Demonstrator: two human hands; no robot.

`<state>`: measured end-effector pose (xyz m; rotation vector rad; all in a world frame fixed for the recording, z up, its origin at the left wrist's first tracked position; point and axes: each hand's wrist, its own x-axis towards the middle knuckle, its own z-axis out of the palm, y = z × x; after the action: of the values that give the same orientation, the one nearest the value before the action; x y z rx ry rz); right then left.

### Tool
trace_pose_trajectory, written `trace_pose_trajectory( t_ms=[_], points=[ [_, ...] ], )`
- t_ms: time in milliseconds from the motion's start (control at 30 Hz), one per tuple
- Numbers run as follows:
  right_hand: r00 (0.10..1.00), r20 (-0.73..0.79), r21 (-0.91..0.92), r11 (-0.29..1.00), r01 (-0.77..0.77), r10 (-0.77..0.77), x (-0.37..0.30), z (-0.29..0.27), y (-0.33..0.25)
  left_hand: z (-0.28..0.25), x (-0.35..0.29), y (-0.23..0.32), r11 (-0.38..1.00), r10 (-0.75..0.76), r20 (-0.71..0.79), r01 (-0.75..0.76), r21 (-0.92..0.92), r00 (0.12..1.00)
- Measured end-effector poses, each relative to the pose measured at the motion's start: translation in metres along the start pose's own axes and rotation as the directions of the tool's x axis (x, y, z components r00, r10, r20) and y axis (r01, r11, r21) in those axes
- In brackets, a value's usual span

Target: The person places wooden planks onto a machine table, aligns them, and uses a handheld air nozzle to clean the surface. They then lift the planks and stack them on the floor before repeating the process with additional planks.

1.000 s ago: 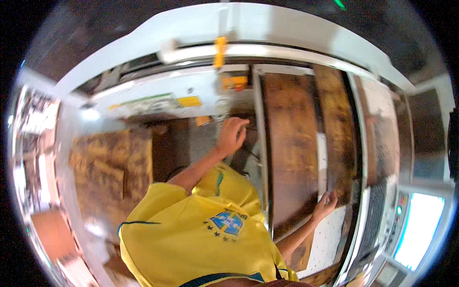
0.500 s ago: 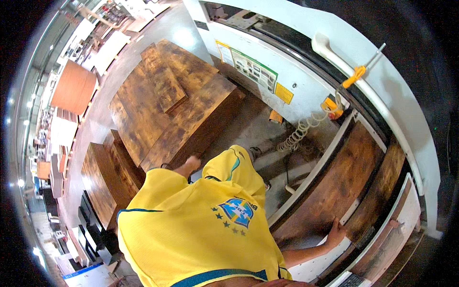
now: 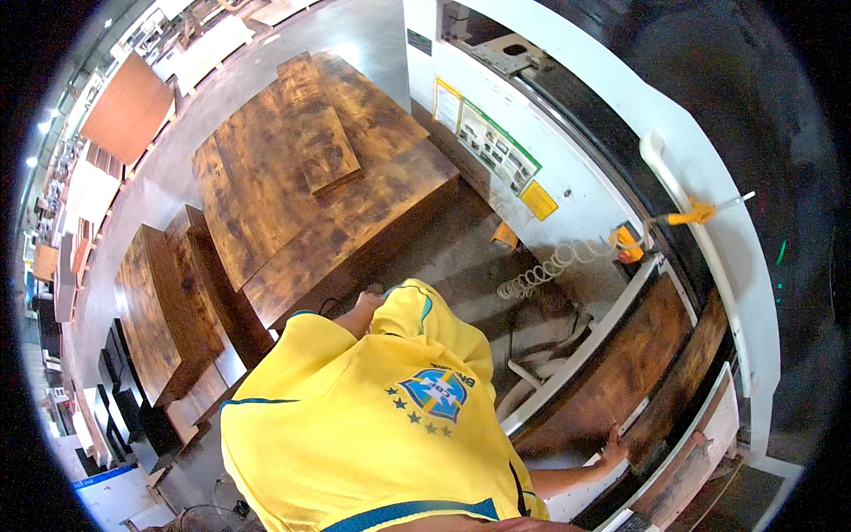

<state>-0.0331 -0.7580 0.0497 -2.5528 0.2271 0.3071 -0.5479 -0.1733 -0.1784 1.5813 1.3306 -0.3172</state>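
My right hand [image 3: 612,454] rests at the near end of a long brown wood-pattern panel [image 3: 612,377] in the white machine. Its fingers stretch out along the panel's edge, beside a pale strip. A narrower panel of the same pattern [image 3: 681,390] lies just to the right. Beside my yellow clothing, my left hand [image 3: 368,303] hangs low near the edge of a large panel stack [image 3: 355,235]. Its fingers are mostly hidden, so I cannot see whether it holds anything.
Shorter brown panels [image 3: 173,310] stand to the left. A coiled pale air hose [image 3: 550,270] runs to a yellow-handled air gun [image 3: 691,215] on the machine's white rail. An orange control box [image 3: 628,244] sits below. Black pieces [image 3: 133,412] lie at lower left.
The view has shifted, moving the machine and stacks in the picture. My left hand has drawn in closer to my clothing. My right hand stays at the panel's edge.
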Motion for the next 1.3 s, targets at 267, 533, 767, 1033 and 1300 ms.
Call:
trace_pose_trajectory(
  t_ms=[267,533,767,1033,1300],
  points=[
    [0.498,-0.804,-0.368,0.93,0.014,-0.326,-0.084,0.09,-0.101,-0.046,0.004,-0.124,0.965,-0.14,-0.091,0.115,-0.236,0.986],
    [0.603,-0.312,-0.257,0.676,0.691,-0.734,-0.214,0.344,-0.272,-0.062,-0.04,-0.28,0.897,-0.329,-0.102,0.276,-0.344,0.939],
    [0.487,0.131,0.034,0.495,0.868,-0.863,-0.258,0.431,-0.414,-0.101,-0.02,-0.282,0.416,-0.514,0.024,0.274,-0.867,0.857],
    [0.299,0.673,0.286,0.611,0.738,-0.677,-0.292,0.611,-0.536,-0.197,0.036,-0.155,0.18,-0.438,-0.036,0.049,-0.982,0.898],
    [0.109,0.853,0.309,0.661,0.684,-0.511,-0.359,0.801,-0.611,-0.309,0.194,-0.129,0.628,-0.578,-0.35,0.127,-0.768,0.737]
  ],
)
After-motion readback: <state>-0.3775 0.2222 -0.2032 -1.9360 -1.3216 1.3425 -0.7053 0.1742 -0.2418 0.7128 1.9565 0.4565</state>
